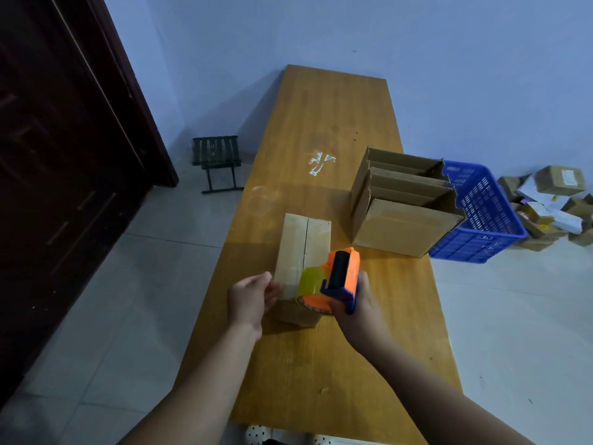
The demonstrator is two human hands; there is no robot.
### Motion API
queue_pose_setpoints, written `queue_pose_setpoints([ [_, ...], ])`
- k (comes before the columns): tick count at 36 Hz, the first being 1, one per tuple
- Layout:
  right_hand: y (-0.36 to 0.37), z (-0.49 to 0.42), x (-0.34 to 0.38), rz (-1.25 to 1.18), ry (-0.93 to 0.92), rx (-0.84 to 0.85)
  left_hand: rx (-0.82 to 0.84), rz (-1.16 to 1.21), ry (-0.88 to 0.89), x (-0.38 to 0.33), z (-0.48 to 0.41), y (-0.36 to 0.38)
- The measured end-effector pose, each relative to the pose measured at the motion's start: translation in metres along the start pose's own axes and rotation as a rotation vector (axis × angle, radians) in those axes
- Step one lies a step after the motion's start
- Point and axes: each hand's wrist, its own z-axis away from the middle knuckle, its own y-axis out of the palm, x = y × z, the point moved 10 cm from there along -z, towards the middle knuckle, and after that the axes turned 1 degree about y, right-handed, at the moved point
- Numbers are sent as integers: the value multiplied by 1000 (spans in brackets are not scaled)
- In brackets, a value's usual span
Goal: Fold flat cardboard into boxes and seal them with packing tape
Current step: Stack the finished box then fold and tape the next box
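On the long wooden table (321,123) a small folded box (301,252) lies with its flap seam running toward twelve o'clock, and the person works at its near end. The left hand (250,300), at about nine o'clock from the box's near corner, has its fingers curled loosely against that end — apparently pinning the tape's start and bracing the box so it cannot slide. The right hand (356,303) is wrapped around the orange-and-blue tape dispenser (337,281), whose yellowish roll sits on the seam's near end; judging by the angle, it is set to run along the seam toward twelve. The top already looks glossy (possibly taped, though this is hard to tell). At two o'clock stands a cluster of open boxes (404,203), and just beyond them a blue crate (481,207) — likely where finished ones go.
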Motion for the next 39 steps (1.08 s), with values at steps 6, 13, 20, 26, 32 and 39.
queue_pose_setpoints([
  [6, 8, -2, 2, 154, -13, 17, -143, -178, 167, -7, -2, -23],
  [13, 15, 0, 7, 101, 13, -17, -182, -204, 191, 0, -4, -27],
  [20, 13, -5, 5, -7, 44, 29, -160, -185, 168, 6, -7, -25],
  [26, 14, -3, 2, -4, 10, 81, -169, -286, 204, 0, -8, -23],
  [32, 13, -5, 2, -12, 7, 114, -205, -392, 215, -4, -6, -22],
  [39, 12, -7, -1, 4, 38, 145, -229, -443, 182, 1, -7, -21],
])
